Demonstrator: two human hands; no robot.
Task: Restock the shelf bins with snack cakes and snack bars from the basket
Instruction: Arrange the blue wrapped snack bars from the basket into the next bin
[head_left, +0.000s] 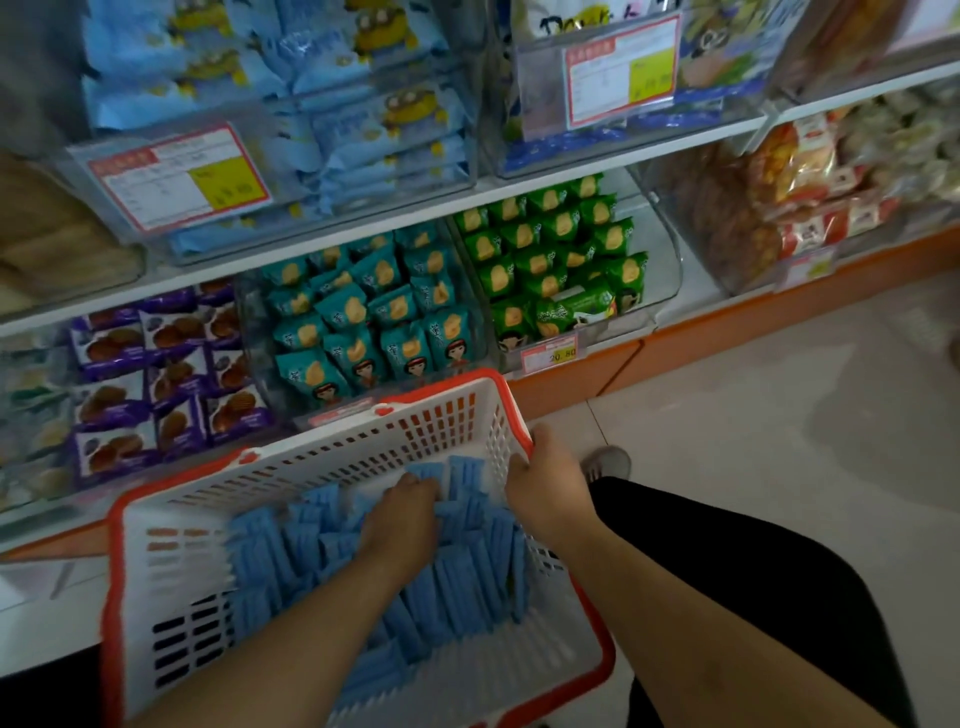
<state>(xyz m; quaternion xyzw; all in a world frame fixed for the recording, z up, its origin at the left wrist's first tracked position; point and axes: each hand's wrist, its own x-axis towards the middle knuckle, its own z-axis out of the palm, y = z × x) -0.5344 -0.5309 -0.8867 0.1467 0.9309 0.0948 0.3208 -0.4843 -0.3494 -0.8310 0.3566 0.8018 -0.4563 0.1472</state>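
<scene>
Head view, the only one we have: the white plastic basket with the red rim (117, 571) sits low in front of the shelves, and it is the landmark for everything here. Inside it lies a heap of slim blue foil-wrapped snack bars (457, 587), most standing on edge, their long axes running roughly from the near rim toward the far rim, which faces the shelves. The left hand (402, 514) is down in the middle of that heap, fingers curled into the bars; whether it has a bundle truly gripped, I cannot tell. The right hand (548, 493) clamps the basket's right rim at the far corner, fingers hooked over the edge, steadying it. So the left is the nearer hand to the bars, already touching them. Beyond the basket's far rim, up and to the left, the clear plastic bin of light blue cartoon-printed packets (363, 135) looks the likeliest target, judging by colour alone.
</scene>
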